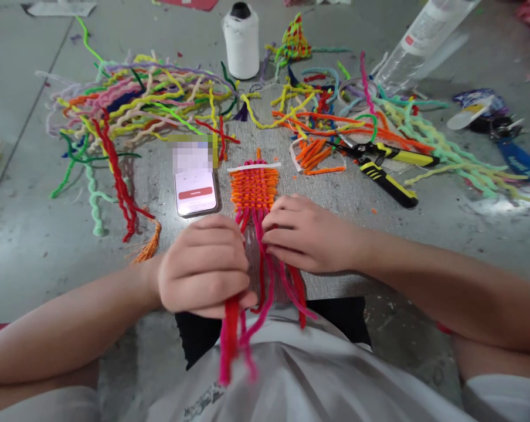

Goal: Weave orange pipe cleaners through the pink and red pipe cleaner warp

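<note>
A small woven piece of orange and pink pipe cleaners (254,189) lies on the table in front of me, with a white strip (254,167) across its far end. Long pink and red pipe cleaners (271,287) trail from its near end toward my lap. My left hand (206,264) is closed around several of these strands, whose ends hang below the fist. Beside the near right edge of the weave, my right hand (298,231) has its fingers curled over the strands. Its fingertips are partly hidden, so the exact grip there is unclear.
A lit phone (195,190) lies left of the weave. Yellow-and-black pliers (388,179) rest at right, near short orange pieces (314,153). Behind stand a white thread spool (241,44) and a clear bottle (417,44). A pile of colourful pipe cleaners (137,99) spreads at left.
</note>
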`<act>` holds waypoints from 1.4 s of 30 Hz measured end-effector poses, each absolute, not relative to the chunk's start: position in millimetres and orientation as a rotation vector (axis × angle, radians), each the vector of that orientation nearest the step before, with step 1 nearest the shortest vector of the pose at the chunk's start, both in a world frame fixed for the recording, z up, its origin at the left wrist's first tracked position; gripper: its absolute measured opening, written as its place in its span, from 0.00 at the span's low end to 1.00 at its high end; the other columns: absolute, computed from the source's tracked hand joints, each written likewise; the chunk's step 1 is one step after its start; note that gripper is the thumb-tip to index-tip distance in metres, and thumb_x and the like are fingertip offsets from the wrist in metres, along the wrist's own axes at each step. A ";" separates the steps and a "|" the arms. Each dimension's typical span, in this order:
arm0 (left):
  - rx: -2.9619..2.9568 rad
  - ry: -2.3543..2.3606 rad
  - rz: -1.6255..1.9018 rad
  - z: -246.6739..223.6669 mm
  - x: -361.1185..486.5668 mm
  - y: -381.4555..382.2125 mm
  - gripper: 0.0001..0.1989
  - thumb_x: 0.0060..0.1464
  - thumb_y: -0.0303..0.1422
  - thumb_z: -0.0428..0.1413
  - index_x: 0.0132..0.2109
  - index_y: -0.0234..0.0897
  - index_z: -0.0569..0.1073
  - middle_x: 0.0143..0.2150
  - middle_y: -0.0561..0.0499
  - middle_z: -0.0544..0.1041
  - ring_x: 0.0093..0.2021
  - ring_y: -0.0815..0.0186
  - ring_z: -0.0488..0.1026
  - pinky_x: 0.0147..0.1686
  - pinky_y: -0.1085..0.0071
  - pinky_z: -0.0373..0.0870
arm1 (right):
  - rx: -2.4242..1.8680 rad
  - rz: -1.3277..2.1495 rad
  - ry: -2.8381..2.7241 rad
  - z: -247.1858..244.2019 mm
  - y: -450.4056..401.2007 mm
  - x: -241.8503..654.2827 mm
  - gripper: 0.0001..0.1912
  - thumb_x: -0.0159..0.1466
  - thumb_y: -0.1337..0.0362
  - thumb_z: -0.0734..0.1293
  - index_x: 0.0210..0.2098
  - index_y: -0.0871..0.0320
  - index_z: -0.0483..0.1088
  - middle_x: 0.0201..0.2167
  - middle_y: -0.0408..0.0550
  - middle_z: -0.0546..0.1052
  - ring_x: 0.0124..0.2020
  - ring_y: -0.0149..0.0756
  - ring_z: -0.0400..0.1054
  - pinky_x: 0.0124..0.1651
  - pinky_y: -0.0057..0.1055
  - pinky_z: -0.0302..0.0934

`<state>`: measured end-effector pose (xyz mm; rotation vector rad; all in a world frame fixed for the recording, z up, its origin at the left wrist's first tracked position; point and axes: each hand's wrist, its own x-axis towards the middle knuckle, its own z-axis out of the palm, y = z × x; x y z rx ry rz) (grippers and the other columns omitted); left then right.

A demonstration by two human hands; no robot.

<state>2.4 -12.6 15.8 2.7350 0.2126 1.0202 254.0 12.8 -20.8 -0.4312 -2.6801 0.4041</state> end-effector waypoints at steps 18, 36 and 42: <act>2.864 0.379 0.595 -5.6 1.9 9.7 0.02 0.64 0.29 0.55 0.42 0.38 0.73 0.38 0.45 0.80 0.41 0.59 0.75 0.42 0.61 0.74 | -0.601 0.283 -2.729 -29.3 10.6 245.3 0.12 0.70 0.63 0.63 0.34 0.59 0.75 0.35 0.52 0.73 0.40 0.43 0.59 0.45 0.42 0.52; 2.786 0.684 0.497 -18.6 -0.3 15.0 0.05 0.59 0.26 0.57 0.41 0.35 0.77 0.47 0.41 0.75 0.43 0.58 0.71 0.45 0.61 0.71 | -0.555 0.544 -2.619 -35.7 11.5 244.9 0.12 0.70 0.65 0.67 0.50 0.57 0.79 0.40 0.51 0.75 0.44 0.43 0.65 0.50 0.42 0.54; 2.762 0.606 0.477 -15.6 -1.1 17.1 0.06 0.60 0.27 0.55 0.40 0.34 0.77 0.46 0.40 0.74 0.43 0.57 0.70 0.45 0.59 0.71 | -0.598 0.426 -2.751 -29.4 6.5 238.5 0.09 0.67 0.67 0.65 0.41 0.58 0.79 0.39 0.53 0.72 0.43 0.45 0.60 0.49 0.44 0.51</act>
